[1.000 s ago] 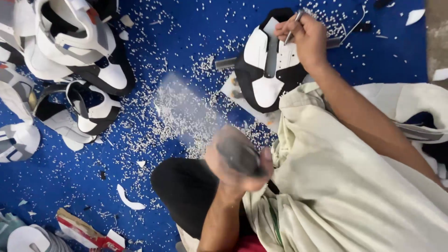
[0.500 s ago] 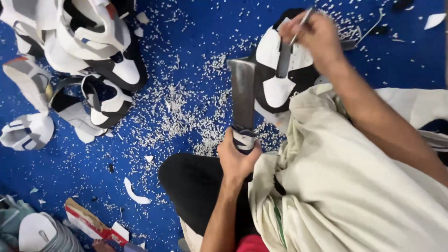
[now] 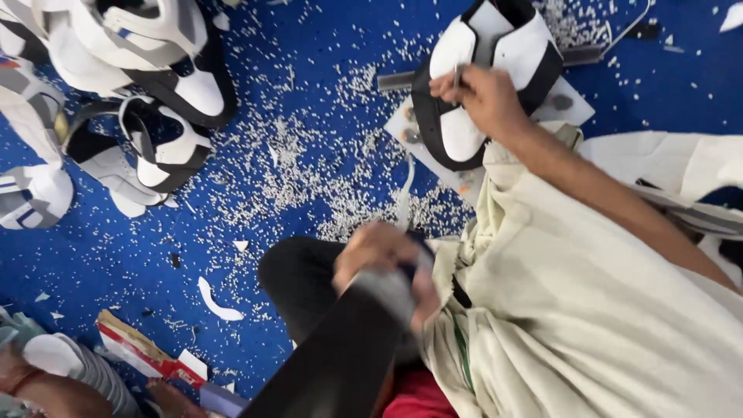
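My right hand (image 3: 486, 99) is shut on a thin metal tool (image 3: 458, 76) and presses it onto a white and black shoe upper (image 3: 464, 131). The upper lies on a pale board (image 3: 569, 104) on the blue floor. My left hand (image 3: 381, 259) is over my lap and grips a flat dark bar (image 3: 329, 364). The bar is blurred and slants toward the bottom edge of the view. My black trouser knee (image 3: 298, 282) and cream shirt (image 3: 588, 310) fill the lower right.
More white and black shoe uppers (image 3: 159, 58) are piled at the top left. Small white scraps (image 3: 309, 174) litter the blue floor (image 3: 116, 255). Cardboard pieces (image 3: 143, 354) and another person's limb (image 3: 35, 379) are at the bottom left.
The dark bar stood upright near the shoe upper half a second ago; my left hand has pulled it back toward my lap. My right hand came down onto the upper.
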